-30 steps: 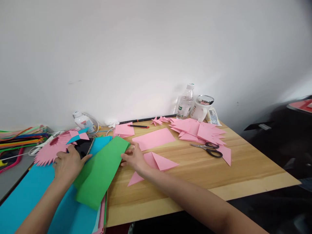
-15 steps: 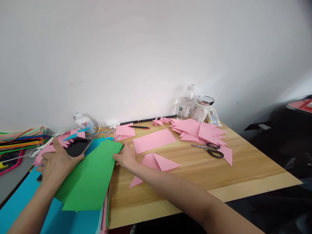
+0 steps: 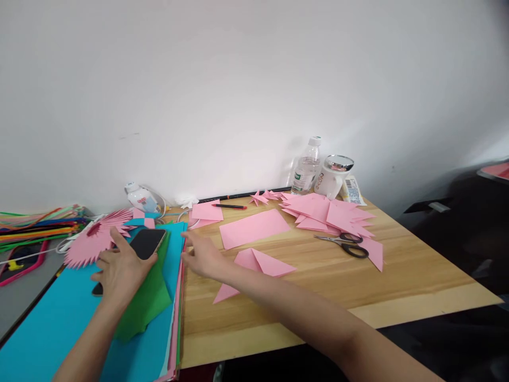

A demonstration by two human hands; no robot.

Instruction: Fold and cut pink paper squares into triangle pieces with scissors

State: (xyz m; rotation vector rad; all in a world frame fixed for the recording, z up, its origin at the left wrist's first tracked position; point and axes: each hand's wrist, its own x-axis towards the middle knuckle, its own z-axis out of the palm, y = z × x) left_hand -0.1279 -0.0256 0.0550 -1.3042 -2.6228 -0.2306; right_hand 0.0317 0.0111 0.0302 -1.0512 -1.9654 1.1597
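See wooden desk (image 3: 382,286) with blue paper stack (image 3: 43,313) along its left edge. Got green paper (image 3: 153,297) lying on stack, near stack's right edge. Have right hand (image 3: 202,254) half open at that edge, holding nothing visible; can't tell if touching. Have left hand (image 3: 123,265) spread wide, gripping phone (image 3: 149,242) by its long edges, partly over green paper.

**Left hand (image 3: 122,269) spread, right hand (image 3: 202,253) half-curled**

Left forearm (image 3: 88,339) angles up from lower left; palm down, thumb out to the side. Right arm (image 3: 286,302) runs diagonally from lower right, elbow slightly bent; thumb and index apart.
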